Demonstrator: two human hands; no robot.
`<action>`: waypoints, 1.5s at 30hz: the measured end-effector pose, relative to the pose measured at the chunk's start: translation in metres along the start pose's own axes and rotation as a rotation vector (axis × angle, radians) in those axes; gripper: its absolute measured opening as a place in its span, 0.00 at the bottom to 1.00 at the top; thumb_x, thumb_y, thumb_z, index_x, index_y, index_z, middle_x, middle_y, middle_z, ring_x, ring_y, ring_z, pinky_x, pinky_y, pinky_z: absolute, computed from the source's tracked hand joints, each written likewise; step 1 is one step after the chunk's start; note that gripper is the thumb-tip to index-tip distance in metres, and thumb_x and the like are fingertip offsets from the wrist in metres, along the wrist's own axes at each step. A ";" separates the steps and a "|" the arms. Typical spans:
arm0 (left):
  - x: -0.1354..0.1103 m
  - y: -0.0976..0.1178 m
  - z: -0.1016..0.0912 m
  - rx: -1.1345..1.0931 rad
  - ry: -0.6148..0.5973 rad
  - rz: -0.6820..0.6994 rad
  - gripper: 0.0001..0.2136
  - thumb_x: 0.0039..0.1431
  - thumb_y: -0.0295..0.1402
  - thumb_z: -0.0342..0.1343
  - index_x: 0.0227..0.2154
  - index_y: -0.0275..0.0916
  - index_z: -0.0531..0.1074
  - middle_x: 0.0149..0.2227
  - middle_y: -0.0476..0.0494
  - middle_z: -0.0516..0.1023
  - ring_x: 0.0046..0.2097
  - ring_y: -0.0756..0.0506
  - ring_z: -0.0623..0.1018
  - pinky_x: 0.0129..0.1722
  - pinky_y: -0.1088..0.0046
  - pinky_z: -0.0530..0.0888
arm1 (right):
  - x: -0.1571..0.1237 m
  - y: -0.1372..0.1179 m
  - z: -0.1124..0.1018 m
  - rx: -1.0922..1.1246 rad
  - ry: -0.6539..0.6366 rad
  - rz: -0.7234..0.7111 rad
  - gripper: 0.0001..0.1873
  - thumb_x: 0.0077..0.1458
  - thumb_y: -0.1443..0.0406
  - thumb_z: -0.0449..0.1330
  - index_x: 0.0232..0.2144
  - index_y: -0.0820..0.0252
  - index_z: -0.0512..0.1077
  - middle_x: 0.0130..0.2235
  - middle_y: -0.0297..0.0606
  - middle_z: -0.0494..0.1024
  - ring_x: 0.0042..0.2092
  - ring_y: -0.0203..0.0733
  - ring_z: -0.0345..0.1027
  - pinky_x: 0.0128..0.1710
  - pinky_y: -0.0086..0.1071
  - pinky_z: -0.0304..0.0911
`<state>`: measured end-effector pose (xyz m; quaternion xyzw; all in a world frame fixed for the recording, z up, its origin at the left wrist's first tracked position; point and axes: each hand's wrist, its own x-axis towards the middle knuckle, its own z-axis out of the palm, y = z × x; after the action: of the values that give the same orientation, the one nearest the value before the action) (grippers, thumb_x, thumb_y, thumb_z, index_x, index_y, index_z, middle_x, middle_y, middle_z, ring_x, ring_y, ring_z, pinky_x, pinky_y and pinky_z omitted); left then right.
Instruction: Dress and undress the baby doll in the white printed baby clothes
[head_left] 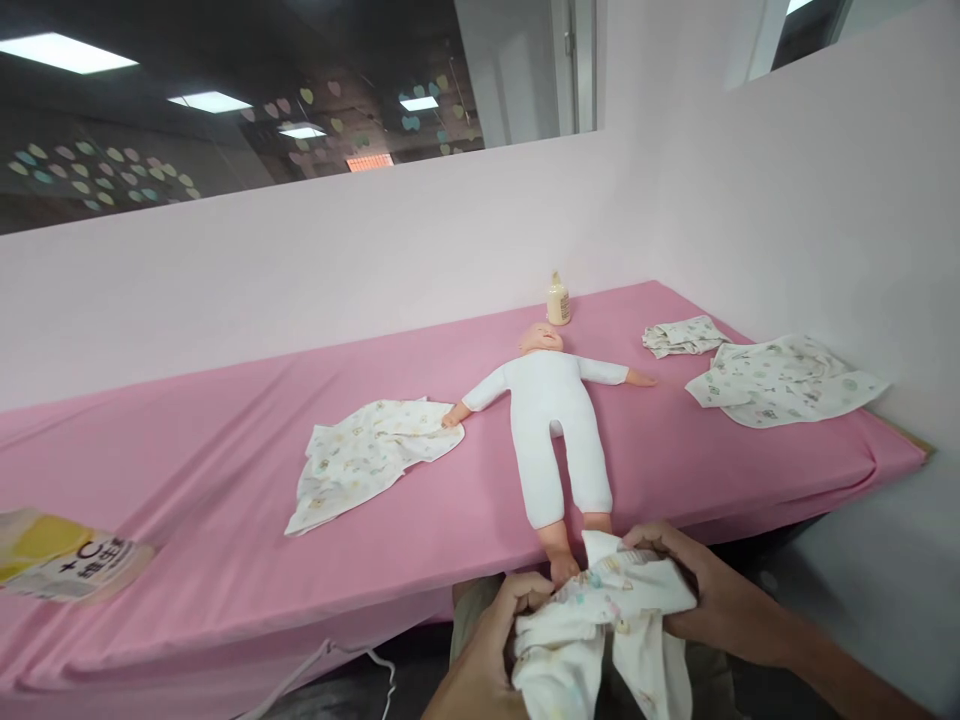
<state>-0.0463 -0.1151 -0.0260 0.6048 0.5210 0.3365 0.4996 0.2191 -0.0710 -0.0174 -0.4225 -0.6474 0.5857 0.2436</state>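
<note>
A pair of white baby trousers (pixel 637 590) with a small coloured print hangs between my hands, its two legs drooping downward. My left hand (pixel 495 650) is closed on its left side, and my right hand (pixel 697 590) grips the right side. Just beyond the trousers, a baby doll (pixel 555 420) in a white long-sleeved suit lies on its back, feet toward me. The trousers partly cover the doll's feet. One doll hand rests on the edge of a crumpled printed cloth (pixel 367 455) at the left.
A pink sheet (pixel 247 480) covers the bed. A pump bottle (pixel 558 302) stands behind the doll's head. Two printed cloths, one folded (pixel 684 337) and one spread (pixel 784 385), lie at the right. A yellow and white package (pixel 67 560) is far left. A white cord (pixel 326 655) hangs in front.
</note>
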 end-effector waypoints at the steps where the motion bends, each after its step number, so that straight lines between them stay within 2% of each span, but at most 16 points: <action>1: -0.002 0.006 -0.010 -0.015 -0.071 -0.010 0.23 0.44 0.45 0.65 0.43 0.40 0.73 0.37 0.42 0.77 0.38 0.43 0.76 0.40 0.68 0.72 | -0.004 -0.004 -0.006 -0.022 -0.050 -0.001 0.26 0.46 0.66 0.63 0.50 0.55 0.65 0.46 0.38 0.71 0.46 0.45 0.67 0.45 0.35 0.64; 5: -0.008 0.040 -0.049 0.044 -0.305 0.005 0.20 0.49 0.51 0.59 0.36 0.41 0.77 0.35 0.42 0.77 0.40 0.40 0.76 0.41 0.65 0.73 | -0.016 -0.030 -0.028 -0.236 -0.255 -0.037 0.33 0.38 0.60 0.70 0.50 0.54 0.68 0.48 0.38 0.70 0.49 0.48 0.65 0.50 0.37 0.62; 7: -0.011 0.057 -0.064 0.102 -0.423 0.038 0.23 0.44 0.52 0.63 0.40 0.43 0.78 0.37 0.43 0.77 0.41 0.39 0.76 0.43 0.64 0.74 | -0.022 -0.047 -0.037 -0.341 -0.329 -0.082 0.37 0.34 0.58 0.72 0.49 0.54 0.70 0.49 0.39 0.69 0.50 0.50 0.64 0.51 0.38 0.61; 10: -0.015 0.082 -0.074 0.185 -0.400 0.052 0.26 0.49 0.51 0.61 0.50 0.45 0.74 0.43 0.42 0.76 0.45 0.41 0.75 0.47 0.65 0.73 | -0.031 -0.077 -0.047 -0.424 -0.326 -0.156 0.35 0.38 0.53 0.70 0.50 0.54 0.70 0.48 0.40 0.71 0.49 0.48 0.65 0.49 0.37 0.63; 13: -0.018 0.112 -0.075 0.323 -0.245 0.065 0.18 0.63 0.45 0.47 0.51 0.46 0.72 0.46 0.42 0.75 0.47 0.44 0.74 0.48 0.68 0.72 | -0.040 -0.108 -0.052 -0.493 -0.226 -0.254 0.25 0.54 0.52 0.60 0.52 0.55 0.68 0.48 0.42 0.72 0.48 0.45 0.67 0.47 0.37 0.64; 16: -0.017 0.146 -0.074 0.483 -0.167 0.177 0.15 0.64 0.42 0.47 0.49 0.48 0.73 0.46 0.45 0.76 0.47 0.45 0.75 0.47 0.71 0.71 | -0.045 -0.135 -0.051 -0.598 -0.092 -0.376 0.17 0.62 0.56 0.51 0.48 0.55 0.69 0.45 0.41 0.74 0.46 0.43 0.68 0.46 0.37 0.63; 19: -0.013 0.176 -0.074 0.605 -0.080 0.293 0.13 0.62 0.41 0.50 0.44 0.47 0.76 0.46 0.46 0.77 0.47 0.45 0.75 0.46 0.73 0.71 | -0.044 -0.156 -0.049 -0.702 0.083 -0.459 0.13 0.62 0.58 0.51 0.43 0.55 0.71 0.41 0.39 0.75 0.42 0.42 0.68 0.42 0.35 0.63; 22: -0.005 0.198 -0.071 0.539 0.116 0.364 0.13 0.60 0.42 0.51 0.42 0.43 0.75 0.35 0.45 0.78 0.38 0.47 0.76 0.36 0.74 0.72 | -0.035 -0.172 -0.048 -0.717 0.327 -0.538 0.10 0.59 0.61 0.54 0.40 0.55 0.71 0.40 0.38 0.76 0.39 0.41 0.68 0.38 0.33 0.62; 25: 0.004 0.218 -0.059 0.369 0.253 0.377 0.15 0.58 0.40 0.53 0.45 0.39 0.71 0.23 0.51 0.71 0.25 0.51 0.71 0.26 0.77 0.67 | -0.025 -0.187 -0.042 -0.567 0.578 -0.562 0.08 0.56 0.63 0.56 0.39 0.57 0.71 0.36 0.37 0.75 0.33 0.37 0.65 0.32 0.31 0.61; 28: 0.012 0.235 -0.041 0.245 0.251 0.380 0.12 0.57 0.36 0.54 0.43 0.38 0.70 0.23 0.52 0.70 0.23 0.53 0.68 0.24 0.78 0.65 | -0.021 -0.202 -0.031 -0.321 0.676 -0.562 0.14 0.55 0.63 0.57 0.44 0.59 0.67 0.31 0.33 0.71 0.27 0.33 0.61 0.27 0.29 0.59; 32: 0.017 0.245 -0.017 0.161 0.211 0.409 0.11 0.56 0.33 0.54 0.42 0.37 0.69 0.26 0.51 0.73 0.26 0.53 0.71 0.29 0.77 0.69 | -0.026 -0.202 -0.011 -0.150 0.542 -0.583 0.23 0.54 0.59 0.58 0.51 0.60 0.63 0.33 0.35 0.71 0.31 0.35 0.66 0.30 0.30 0.63; 36: 0.014 0.240 0.002 0.169 0.224 0.463 0.15 0.58 0.35 0.54 0.46 0.37 0.68 0.32 0.47 0.77 0.32 0.50 0.76 0.32 0.74 0.71 | -0.027 -0.187 0.003 -0.315 0.574 -0.630 0.35 0.48 0.57 0.64 0.57 0.55 0.60 0.47 0.42 0.70 0.46 0.47 0.68 0.43 0.41 0.66; 38: 0.010 0.238 0.008 0.166 0.197 0.498 0.15 0.59 0.36 0.53 0.48 0.37 0.68 0.36 0.45 0.78 0.35 0.48 0.77 0.35 0.72 0.73 | -0.025 -0.182 0.005 -0.406 0.608 -0.629 0.34 0.49 0.59 0.63 0.57 0.54 0.60 0.51 0.43 0.69 0.49 0.50 0.66 0.46 0.45 0.64; 41: 0.000 0.232 0.012 0.198 0.167 0.581 0.12 0.61 0.35 0.52 0.46 0.39 0.70 0.44 0.43 0.77 0.44 0.47 0.77 0.45 0.69 0.73 | -0.021 -0.179 -0.001 -0.429 0.553 -0.648 0.25 0.54 0.63 0.58 0.55 0.55 0.62 0.49 0.42 0.71 0.50 0.49 0.66 0.48 0.45 0.63; 43: -0.004 0.221 0.011 0.238 0.299 0.656 0.13 0.60 0.35 0.53 0.47 0.42 0.70 0.53 0.43 0.72 0.53 0.45 0.73 0.53 0.66 0.70 | -0.020 -0.180 -0.008 -0.394 0.542 -0.663 0.23 0.54 0.65 0.56 0.54 0.56 0.63 0.47 0.42 0.72 0.50 0.47 0.66 0.48 0.44 0.63; 45: -0.005 0.201 0.010 0.215 0.479 0.680 0.20 0.57 0.37 0.57 0.53 0.44 0.66 0.61 0.43 0.63 0.59 0.42 0.67 0.57 0.64 0.67 | -0.021 -0.183 -0.014 -0.333 0.544 -0.648 0.23 0.54 0.66 0.56 0.53 0.56 0.64 0.46 0.41 0.73 0.49 0.46 0.67 0.48 0.42 0.63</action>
<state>0.0213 -0.1140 0.1641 0.6954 0.4254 0.5568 0.1594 0.1935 -0.0728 0.1656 -0.3699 -0.7439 0.2347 0.5046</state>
